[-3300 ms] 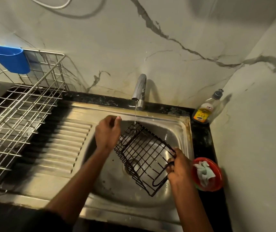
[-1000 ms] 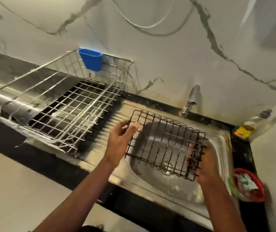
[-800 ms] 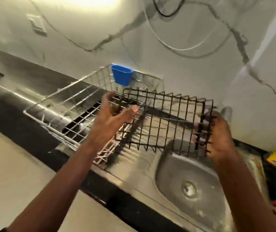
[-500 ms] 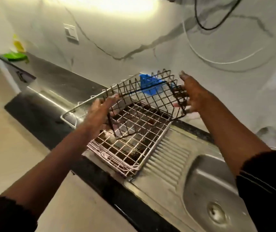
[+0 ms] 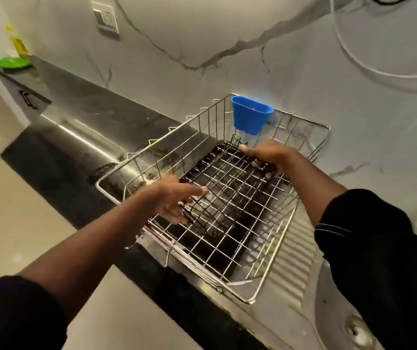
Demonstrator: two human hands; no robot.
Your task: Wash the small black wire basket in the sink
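My steel wire dish rack (image 5: 194, 263) sits on the black stone counter (image 5: 76, 157), right up against the marble-look wall (image 5: 202, 34). A blue plastic cup (image 5: 250, 116) hangs on its back rim. There's a switch plate (image 5: 106, 20) up on the wall, and a white cable (image 5: 333, 21) loops down on the right. Something green (image 5: 12, 63) sits at the counter's far end.

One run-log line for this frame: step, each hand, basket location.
step: racking | left hand: grips black wire basket | right hand: grips its far side | basket: inside dish rack
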